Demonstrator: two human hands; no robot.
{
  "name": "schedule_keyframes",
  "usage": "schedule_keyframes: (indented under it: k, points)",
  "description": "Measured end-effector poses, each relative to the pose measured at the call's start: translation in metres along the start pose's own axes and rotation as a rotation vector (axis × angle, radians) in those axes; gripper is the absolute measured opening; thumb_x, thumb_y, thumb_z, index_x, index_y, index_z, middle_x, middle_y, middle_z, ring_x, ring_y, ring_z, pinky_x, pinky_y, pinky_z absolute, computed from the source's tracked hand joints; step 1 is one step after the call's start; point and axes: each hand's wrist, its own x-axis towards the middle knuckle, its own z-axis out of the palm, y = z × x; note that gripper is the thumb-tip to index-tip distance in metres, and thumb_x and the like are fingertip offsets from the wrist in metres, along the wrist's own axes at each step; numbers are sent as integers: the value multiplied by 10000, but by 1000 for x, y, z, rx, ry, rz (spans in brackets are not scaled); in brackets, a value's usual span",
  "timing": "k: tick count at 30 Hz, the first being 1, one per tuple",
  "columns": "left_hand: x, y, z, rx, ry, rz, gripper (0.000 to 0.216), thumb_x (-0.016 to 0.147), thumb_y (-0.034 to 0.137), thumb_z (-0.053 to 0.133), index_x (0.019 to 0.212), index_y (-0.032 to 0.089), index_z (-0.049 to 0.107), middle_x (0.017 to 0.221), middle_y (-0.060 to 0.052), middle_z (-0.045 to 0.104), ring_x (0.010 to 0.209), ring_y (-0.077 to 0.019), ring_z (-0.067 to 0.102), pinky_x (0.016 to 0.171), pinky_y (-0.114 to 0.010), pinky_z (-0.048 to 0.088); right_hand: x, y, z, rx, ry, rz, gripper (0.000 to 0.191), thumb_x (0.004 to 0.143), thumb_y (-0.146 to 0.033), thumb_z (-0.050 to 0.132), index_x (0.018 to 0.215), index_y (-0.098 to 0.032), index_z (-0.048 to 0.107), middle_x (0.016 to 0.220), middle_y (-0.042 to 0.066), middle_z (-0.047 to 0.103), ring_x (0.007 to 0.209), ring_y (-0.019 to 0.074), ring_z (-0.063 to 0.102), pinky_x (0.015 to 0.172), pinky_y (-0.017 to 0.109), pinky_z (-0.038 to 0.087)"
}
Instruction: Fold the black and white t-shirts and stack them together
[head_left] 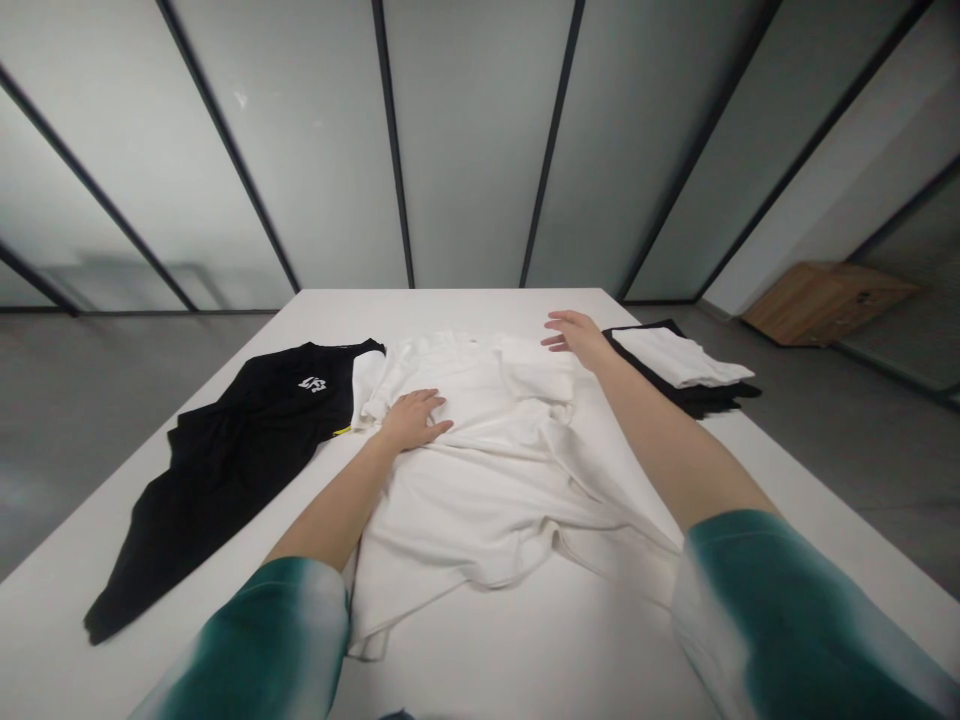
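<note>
A white T-shirt [480, 480] lies spread and wrinkled across the middle of the table, its collar end towards the far side. My left hand [414, 418] rests on the left part of the shirt, fingers apart and pointing right. Over by the shirt's right sleeve is my right hand [576, 338], its fingers stretched out and spread. It holds nothing, and whether it touches the cloth I cannot tell.
On the left of the white table [540, 650] lies a black T-shirt [255, 430] with a white print. Folded clothes sit at the right: a white one [679, 357] on top of black ones [705, 400]. A wooden box-like piece [825, 303] stands on the floor beyond.
</note>
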Motion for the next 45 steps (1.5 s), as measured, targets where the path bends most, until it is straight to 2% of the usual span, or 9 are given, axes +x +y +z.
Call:
schedule_keyframes:
  k: [7,12,19,27,30,33,38,42,45]
  points:
    - [1,-2,3,-2,11,10,578,894,561,513,1343,204,582,1485,-102,498,1358,-280,459,1136,-430,348,-23,61,-4,-682,225,60,282,833,-208,555,1086,-127,651,1174,162,664,1093,255,628,970,356,461]
    - [0,0,0,-10,4,3,566,891,553,518,1339,213,587,1490,-98,493,1359,-283,459,1134,-440,352,-63,91,-4,-781,229,131,492,917,-479,470,1235,-119,576,1117,165,687,1051,279,634,893,352,461]
    - [0,1,1,-14,16,-5,553,891,547,519,1331,220,593,1483,-96,501,1356,-285,464,1136,-442,349,-92,95,-5,-968,13,-92,568,861,-347,552,1393,-165,468,1199,128,682,1044,281,629,861,340,439]
    - [1,6,-2,-7,7,17,561,894,545,501,1321,197,604,1433,-101,556,1325,-274,506,1128,-405,370,-99,86,-27,-1313,232,0,454,902,-213,463,1343,-116,514,973,183,713,953,297,645,870,399,372]
    - [2,8,-3,-4,-14,59,568,872,549,530,1312,200,614,1435,-98,554,1321,-274,511,1129,-396,371,-103,88,-37,-1364,236,-84,394,884,-170,464,1252,-139,600,1073,187,682,1034,303,602,865,394,374]
    - [3,9,-2,-20,-37,95,597,865,538,541,1338,179,596,1452,-113,534,1333,-271,501,1143,-386,352,-106,93,-45,-1369,79,-208,354,848,-129,485,1123,-186,701,1182,160,642,1079,285,564,863,365,392]
    - [2,11,-8,-49,-126,125,632,851,513,570,1391,185,552,1525,-127,440,1396,-280,422,1161,-391,315,-94,92,-61,-1241,-89,-282,301,900,-297,486,973,-208,764,1193,102,669,1108,264,561,957,364,406]
    - [2,14,-16,-51,-291,182,692,822,436,618,1470,253,454,1601,-109,304,1468,-314,284,1175,-456,266,-75,85,-48,-1122,-54,-250,446,973,-348,354,1222,-163,674,1273,130,645,1201,247,548,1044,357,380]
    - [4,13,-18,-38,-380,184,787,785,429,658,1507,282,382,1632,-107,214,1493,-336,203,1183,-502,220,-67,85,-21,-1166,-91,-82,587,966,-477,374,1467,-182,456,1513,154,440,1367,315,416,1100,453,333]
